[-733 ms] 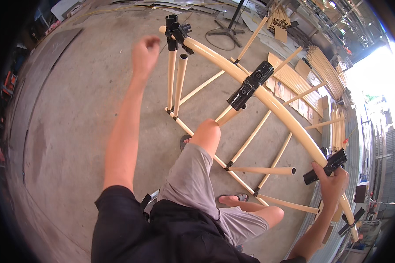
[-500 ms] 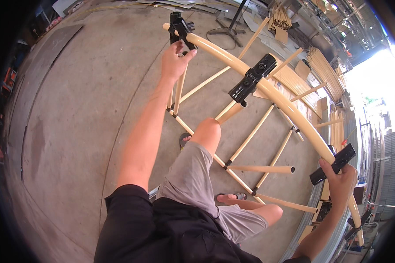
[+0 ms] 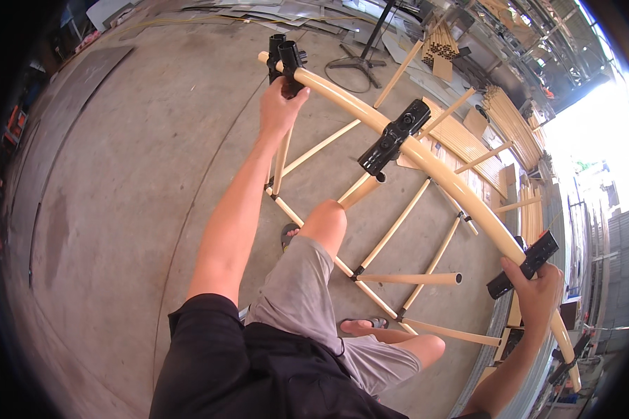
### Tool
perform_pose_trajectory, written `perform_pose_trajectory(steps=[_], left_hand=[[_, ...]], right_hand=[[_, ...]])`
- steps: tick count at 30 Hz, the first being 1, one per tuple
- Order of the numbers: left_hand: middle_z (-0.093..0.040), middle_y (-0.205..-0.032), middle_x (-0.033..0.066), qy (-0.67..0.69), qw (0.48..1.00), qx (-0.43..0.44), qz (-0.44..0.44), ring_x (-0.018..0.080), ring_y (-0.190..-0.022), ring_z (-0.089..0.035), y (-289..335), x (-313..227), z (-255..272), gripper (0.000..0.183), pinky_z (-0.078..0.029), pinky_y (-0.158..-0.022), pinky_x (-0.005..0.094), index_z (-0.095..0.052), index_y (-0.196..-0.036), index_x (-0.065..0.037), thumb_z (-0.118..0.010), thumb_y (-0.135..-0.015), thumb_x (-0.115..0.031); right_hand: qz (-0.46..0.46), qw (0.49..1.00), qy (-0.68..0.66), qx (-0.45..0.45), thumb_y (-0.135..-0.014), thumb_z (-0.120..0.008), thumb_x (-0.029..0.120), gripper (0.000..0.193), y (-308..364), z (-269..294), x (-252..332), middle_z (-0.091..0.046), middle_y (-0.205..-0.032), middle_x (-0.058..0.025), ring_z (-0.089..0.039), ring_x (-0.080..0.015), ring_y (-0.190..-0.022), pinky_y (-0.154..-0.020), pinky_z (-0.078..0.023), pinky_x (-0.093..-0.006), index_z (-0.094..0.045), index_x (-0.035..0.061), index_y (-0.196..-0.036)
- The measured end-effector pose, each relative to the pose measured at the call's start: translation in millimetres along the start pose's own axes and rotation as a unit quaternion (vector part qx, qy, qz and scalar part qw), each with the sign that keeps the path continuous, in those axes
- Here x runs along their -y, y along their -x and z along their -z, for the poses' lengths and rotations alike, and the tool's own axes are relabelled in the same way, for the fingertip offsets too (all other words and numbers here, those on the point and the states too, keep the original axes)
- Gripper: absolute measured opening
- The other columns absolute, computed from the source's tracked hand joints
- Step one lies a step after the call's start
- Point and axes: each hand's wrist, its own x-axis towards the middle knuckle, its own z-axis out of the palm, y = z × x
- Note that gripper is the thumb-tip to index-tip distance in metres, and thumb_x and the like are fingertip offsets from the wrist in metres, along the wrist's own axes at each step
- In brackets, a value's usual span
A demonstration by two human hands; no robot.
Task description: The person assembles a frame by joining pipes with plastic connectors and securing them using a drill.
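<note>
A long beige pipe [image 3: 461,185], bowed by the lens, is held up across my front. Near its left end sits a paired black pipe connector [image 3: 286,57]; my left hand [image 3: 279,112] is closed round its lower part. At the other side my right hand [image 3: 540,293] grips another black connector [image 3: 538,255], thumb over its near side. Between my hands, a black connector [image 3: 396,136] is fixed across the pipe's middle. Below stands a frame of beige pipes [image 3: 391,234] joined by black connectors, with several pipes sticking up. My knee is beside one upright pipe [image 3: 362,190].
Bundled beige pipes [image 3: 440,42] and more long pipes [image 3: 514,126] lie at the far right. A black stand [image 3: 356,59] is on the concrete floor [image 3: 140,160] ahead. Dark sheet metal [image 3: 70,112] lies at left, and metal lengths [image 3: 486,373] run along the right.
The whole view has shifted a little, so the pipe and frame appear slightly lower and farther left. My left fingers wrap more closely round the connector; my right hand keeps its grip.
</note>
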Motion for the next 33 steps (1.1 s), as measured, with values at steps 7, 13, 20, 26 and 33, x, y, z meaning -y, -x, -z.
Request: perform_pose_trajectory(steps=[7, 13, 20, 26, 33], left_hand=[[-0.076, -0.096, 0.0115, -0.047, 0.996, 0.075, -0.005, 0.0154, -0.086, -0.072, -1, -5, 40, 0.043, -0.054, -0.079, 0.0299, -0.066, -0.117, 0.004, -0.079, -0.085, -0.022], [-0.076, -0.096, 0.0137, -0.016, 0.997, 0.076, -0.008, 0.0174, -0.087, -0.073, 0, -9, 27, 0.038, -0.055, -0.079, 0.0306, -0.065, -0.116, 0.005, -0.078, -0.085, -0.015], [-0.074, -0.102, 0.0143, -0.054, 0.992, 0.103, -0.040, 0.0189, -0.091, -0.073, 1, 1, 37, 0.043, -0.058, -0.079, 0.0327, -0.060, -0.123, 0.005, -0.076, -0.087, -0.013], [-0.074, -0.098, 0.0139, -0.023, 0.997, 0.042, -0.065, 0.0202, -0.087, -0.073, 7, 18, 25, 0.038, -0.057, -0.075, 0.0331, -0.058, -0.118, 0.003, -0.075, -0.087, -0.013], [-0.074, -0.091, 0.0121, -0.087, 0.993, 0.036, -0.077, 0.0204, -0.081, -0.073, 17, 6, 17, 0.032, -0.055, -0.072, 0.0329, -0.059, -0.112, 0.001, -0.075, -0.086, -0.011]], right_hand=[[-0.016, 1.000, 0.014, 0.004, -0.068, -0.088, 0.043, 0.045, -1, -10, -3, -0.069, -0.062, -0.0098, -0.066, -0.0256, -0.058, -0.064, -0.049, -0.0378, -0.077, 0.0003, -0.078], [-0.023, 1.000, -0.005, 0.009, -0.070, -0.087, 0.042, 0.044, 9, -21, -8, -0.070, -0.064, -0.0117, -0.067, -0.0263, -0.059, -0.063, -0.049, -0.0389, -0.077, 0.0001, -0.079], [0.008, 1.000, 0.024, -0.012, -0.068, -0.087, 0.047, 0.047, 12, -40, -15, -0.070, -0.063, -0.0101, -0.068, -0.0290, -0.058, -0.062, -0.051, -0.0391, -0.076, 0.0016, -0.075], [0.035, 0.997, -0.016, -0.067, -0.066, -0.088, 0.048, 0.044, 22, -62, -29, -0.067, -0.061, -0.0098, -0.066, -0.0319, -0.056, -0.058, -0.050, -0.0406, -0.075, 0.0059, -0.074], [0.117, 0.985, 0.024, -0.121, -0.063, -0.089, 0.051, 0.048, 5, -93, -65, -0.063, -0.058, -0.0078, -0.062, -0.0318, -0.052, -0.053, -0.046, -0.0396, -0.068, 0.0081, -0.067]])
